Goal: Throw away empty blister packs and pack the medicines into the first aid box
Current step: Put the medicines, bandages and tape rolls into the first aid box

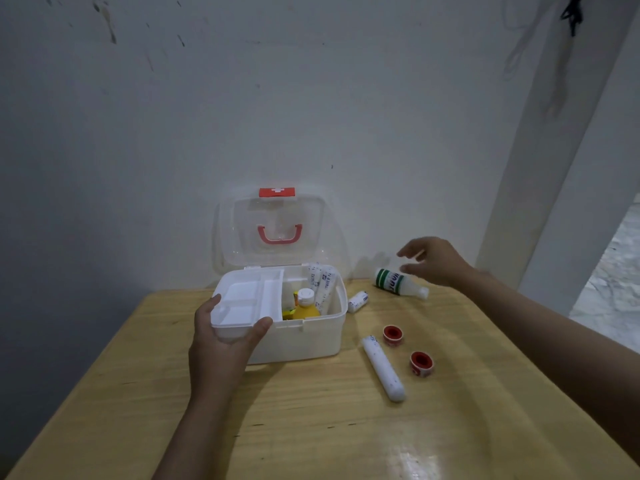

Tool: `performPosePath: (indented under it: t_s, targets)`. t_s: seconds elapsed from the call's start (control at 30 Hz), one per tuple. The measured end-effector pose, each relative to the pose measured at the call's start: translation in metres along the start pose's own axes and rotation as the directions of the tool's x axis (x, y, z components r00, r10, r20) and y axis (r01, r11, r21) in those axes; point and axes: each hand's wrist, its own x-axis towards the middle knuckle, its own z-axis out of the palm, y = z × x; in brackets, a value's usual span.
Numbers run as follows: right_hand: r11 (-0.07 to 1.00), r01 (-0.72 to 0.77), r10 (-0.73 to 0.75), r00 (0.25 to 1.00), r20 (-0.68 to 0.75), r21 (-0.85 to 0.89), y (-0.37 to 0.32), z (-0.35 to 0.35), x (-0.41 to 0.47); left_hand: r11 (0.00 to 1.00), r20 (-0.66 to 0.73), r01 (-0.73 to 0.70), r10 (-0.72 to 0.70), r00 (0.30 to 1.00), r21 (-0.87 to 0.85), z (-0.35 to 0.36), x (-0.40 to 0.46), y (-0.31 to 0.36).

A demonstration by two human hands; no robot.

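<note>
A white first aid box (311,337) stands open on the wooden table (311,427), its clear lid (277,230) with a red handle upright against the wall. My left hand (221,341) grips the white inner tray (242,299) at the box's left front corner. Inside the box are a yellow bottle (306,306) and wrapped bandage rolls (323,284). My right hand (434,259) hovers with fingers apart just above a white bottle with a green label (398,282) lying on its side. A small bandage roll (357,301), a long white roll (382,368) and two red tape rolls (393,335) (420,363) lie right of the box.
The table stands in a corner against a white wall. A white pillar (554,168) rises at the right, close behind the lying bottle. The table's left edge drops to a dark floor.
</note>
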Motion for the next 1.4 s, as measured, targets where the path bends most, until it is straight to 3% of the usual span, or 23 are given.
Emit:
performPosePath:
  t_s: [0.13, 0.3, 0.53, 0.77, 0.87, 1.03, 1.17, 1.4]
  targets:
    - [0.986, -0.158, 0.158, 0.987, 0.003, -0.047, 0.042, 0.017, -0.022, 1.0, -0.009, 0.002, -0.002, 1.0, 0.017, 0.0, 0.0, -0.001]
    - [0.962, -0.251, 0.259, 0.963, -0.075, 0.108, 0.059, 0.041, -0.037, 1.0, -0.008, -0.002, 0.002, 1.0, 0.019, 0.001, 0.0, -0.001]
    - [0.93, -0.248, 0.304, 0.934, -0.189, 0.269, 0.065, 0.062, -0.04, 0.999, -0.019, -0.024, 0.025, 1.0, 0.027, 0.002, 0.001, -0.003]
    - [0.826, -0.169, 0.376, 0.876, -0.302, 0.538, 0.038, 0.036, -0.034, 0.999, -0.017, -0.018, 0.019, 1.0, 0.027, 0.002, 0.001, -0.002]
    - [0.734, -0.055, 0.335, 0.897, -0.289, 0.677, 0.016, 0.013, -0.031, 1.0, -0.022, -0.014, 0.014, 1.0, 0.014, 0.002, 0.001, -0.002]
    - [0.699, 0.124, 0.078, 0.966, -0.247, 0.705, -0.04, -0.022, -0.032, 1.0, -0.016, -0.006, 0.006, 1.0, 0.008, 0.002, -0.001, 0.002]
    - [0.808, 0.18, -0.109, 0.981, -0.159, 0.561, -0.074, -0.024, -0.03, 1.0, -0.009, 0.0, 0.0, 1.0, 0.008, 0.001, -0.001, 0.004]
    - [0.931, 0.24, -0.254, 0.967, 0.015, 0.277, -0.105, 0.002, -0.02, 0.999, 0.059, 0.047, -0.048, 0.997, 0.013, -0.005, 0.004, 0.009]
